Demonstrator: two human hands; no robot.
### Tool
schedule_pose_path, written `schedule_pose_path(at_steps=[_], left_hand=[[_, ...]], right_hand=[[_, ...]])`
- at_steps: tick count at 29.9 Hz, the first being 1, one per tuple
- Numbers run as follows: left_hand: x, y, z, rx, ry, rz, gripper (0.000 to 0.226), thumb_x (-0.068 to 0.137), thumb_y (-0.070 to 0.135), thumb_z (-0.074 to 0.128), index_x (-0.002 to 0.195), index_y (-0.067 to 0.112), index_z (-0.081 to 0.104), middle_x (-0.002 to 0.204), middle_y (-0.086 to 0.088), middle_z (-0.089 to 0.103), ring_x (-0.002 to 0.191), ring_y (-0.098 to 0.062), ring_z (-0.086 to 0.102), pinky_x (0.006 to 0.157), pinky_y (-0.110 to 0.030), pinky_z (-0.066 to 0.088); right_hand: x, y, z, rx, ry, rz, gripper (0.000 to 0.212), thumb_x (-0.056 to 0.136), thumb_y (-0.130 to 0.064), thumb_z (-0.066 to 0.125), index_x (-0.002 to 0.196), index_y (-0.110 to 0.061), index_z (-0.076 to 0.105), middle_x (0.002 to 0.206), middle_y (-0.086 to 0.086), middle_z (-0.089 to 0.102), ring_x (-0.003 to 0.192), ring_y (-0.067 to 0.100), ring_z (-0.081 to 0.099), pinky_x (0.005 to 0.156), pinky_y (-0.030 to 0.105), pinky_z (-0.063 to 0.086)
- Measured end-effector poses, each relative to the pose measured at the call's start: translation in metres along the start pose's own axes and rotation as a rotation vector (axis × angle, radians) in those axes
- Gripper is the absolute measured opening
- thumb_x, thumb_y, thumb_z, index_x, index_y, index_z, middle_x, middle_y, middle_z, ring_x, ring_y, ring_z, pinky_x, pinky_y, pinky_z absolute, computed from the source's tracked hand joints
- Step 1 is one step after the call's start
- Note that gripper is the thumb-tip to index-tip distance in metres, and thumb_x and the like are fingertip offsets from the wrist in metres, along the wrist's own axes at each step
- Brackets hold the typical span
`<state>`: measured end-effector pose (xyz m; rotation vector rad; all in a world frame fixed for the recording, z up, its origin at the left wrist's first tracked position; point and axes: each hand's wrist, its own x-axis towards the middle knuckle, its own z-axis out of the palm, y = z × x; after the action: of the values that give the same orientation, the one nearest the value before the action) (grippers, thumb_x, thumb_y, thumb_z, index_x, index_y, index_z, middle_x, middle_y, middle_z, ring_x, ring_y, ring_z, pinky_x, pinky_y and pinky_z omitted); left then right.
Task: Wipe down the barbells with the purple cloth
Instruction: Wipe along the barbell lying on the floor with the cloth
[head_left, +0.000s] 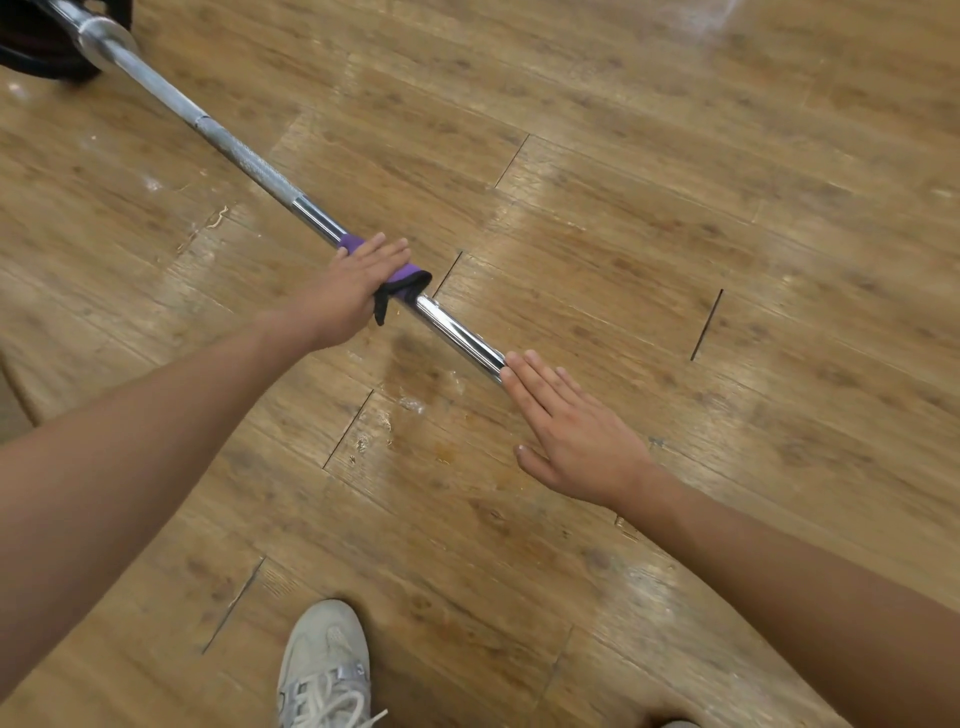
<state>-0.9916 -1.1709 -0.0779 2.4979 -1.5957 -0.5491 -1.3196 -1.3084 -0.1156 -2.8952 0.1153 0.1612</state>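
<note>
barbell (457, 332): diagonal, upper left to frame centre, above the wood floor (727, 208) | likely heavy, rigid steel; chrome slick, knurl toward upper left grippier | purple cloth (410, 275): soft, light, wrapped on shaft, grip through it | left hand (353, 291): fingers together, curled over cloth | right hand (576, 431): fingers straight, together, tips on bar.
</note>
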Motion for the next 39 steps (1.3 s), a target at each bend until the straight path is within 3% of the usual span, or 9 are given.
schedule_pose_path(at_steps=[3,9,13,19,24,29,39], left_hand=[[0.016,-0.010,-0.013,0.027,-0.040,-0.071,0.072,0.094,-0.013,0.037,0.159,0.014,0.022,0.168,-0.001,0.016,0.156,-0.019,0.001,0.125,-0.049,0.002],[0.019,0.003,-0.003,0.069,-0.120,0.102,0.065,0.097,-0.006,0.039,0.157,0.018,0.031,0.165,0.000,0.026,0.155,-0.015,0.008,0.124,-0.044,0.003],[0.028,-0.006,-0.011,0.087,-0.108,0.006,0.059,0.097,-0.005,0.036,0.152,0.015,0.038,0.160,-0.006,0.035,0.155,-0.019,0.013,0.123,-0.049,0.007],[0.007,0.007,-0.001,0.042,-0.061,0.093,0.066,0.096,-0.009,0.038,0.158,0.013,0.027,0.165,-0.003,0.026,0.155,-0.017,0.007,0.124,-0.048,0.004],[0.012,0.002,-0.006,0.058,-0.026,0.000,0.067,0.098,-0.007,0.035,0.160,0.013,0.021,0.167,-0.003,0.020,0.156,-0.019,0.004,0.124,-0.050,0.005],[-0.007,0.019,0.017,0.013,-0.003,0.092,0.075,0.095,-0.012,0.039,0.161,0.015,0.017,0.169,0.003,0.008,0.154,-0.013,-0.005,0.123,-0.048,0.001],[0.017,0.020,0.004,-0.001,-0.018,0.014,0.069,0.098,-0.009,0.039,0.160,0.012,0.018,0.169,0.000,0.007,0.156,-0.022,-0.002,0.125,-0.053,0.005]], right_hand=[[0.000,0.003,-0.002,0.014,0.001,-0.001,0.079,0.101,-0.047,0.033,0.161,-0.011,-0.003,0.169,0.008,-0.008,0.155,0.020,-0.013,0.127,0.042,0.007],[0.001,0.006,-0.001,0.017,-0.008,-0.001,0.080,0.102,-0.049,0.035,0.161,-0.011,-0.004,0.169,0.008,-0.009,0.155,0.019,-0.015,0.127,0.041,0.007],[0.000,0.007,-0.001,0.030,0.004,-0.007,0.080,0.102,-0.048,0.035,0.161,-0.011,-0.003,0.169,0.008,-0.007,0.155,0.019,-0.013,0.127,0.042,0.008],[0.000,0.007,-0.001,0.021,-0.006,-0.022,0.080,0.102,-0.049,0.034,0.161,-0.010,-0.004,0.169,0.009,-0.009,0.155,0.020,-0.015,0.127,0.041,0.006],[0.000,0.009,-0.002,0.035,-0.014,-0.021,0.080,0.103,-0.046,0.038,0.161,-0.011,-0.005,0.169,0.008,-0.011,0.155,0.019,-0.016,0.127,0.041,0.005],[0.002,0.015,-0.001,0.014,-0.016,-0.020,0.083,0.102,-0.044,0.042,0.161,-0.012,-0.007,0.169,0.007,-0.011,0.155,0.019,-0.016,0.127,0.041,0.004],[0.005,0.028,-0.006,0.039,-0.039,-0.002,0.084,0.102,-0.046,0.044,0.161,-0.013,-0.006,0.169,0.006,-0.011,0.155,0.018,-0.016,0.127,0.040,0.003]])
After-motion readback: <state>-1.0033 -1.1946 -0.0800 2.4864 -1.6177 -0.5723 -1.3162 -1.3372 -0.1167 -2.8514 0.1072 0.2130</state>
